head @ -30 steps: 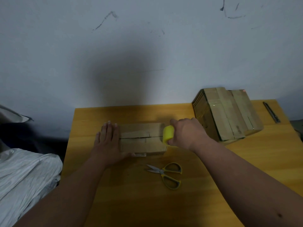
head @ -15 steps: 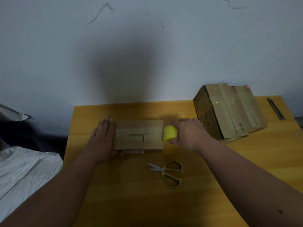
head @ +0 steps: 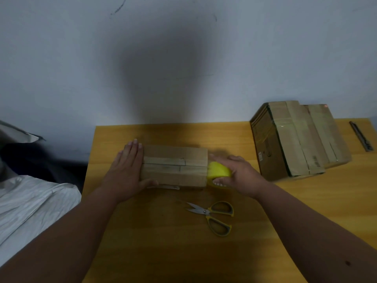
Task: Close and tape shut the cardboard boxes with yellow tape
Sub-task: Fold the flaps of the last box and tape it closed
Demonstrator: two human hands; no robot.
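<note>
Box (head: 174,166) on worktop (head: 204,252), long axis left–right. Left hand (head: 126,170), fingers straight, braces its left end; right hand (head: 238,176) grips tape (head: 218,170) touching the right end.

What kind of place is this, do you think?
Probably a small home or workshop packing spot: a wooden table against a bare scuffed wall, with taped cardboard boxes and scissors.

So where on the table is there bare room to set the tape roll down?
Bare wood lies in front of the scissors toward the near edge, and behind the small box by the wall. Crowded: between that box and the taped boxes, where the right hand holds the tape roll.
</note>
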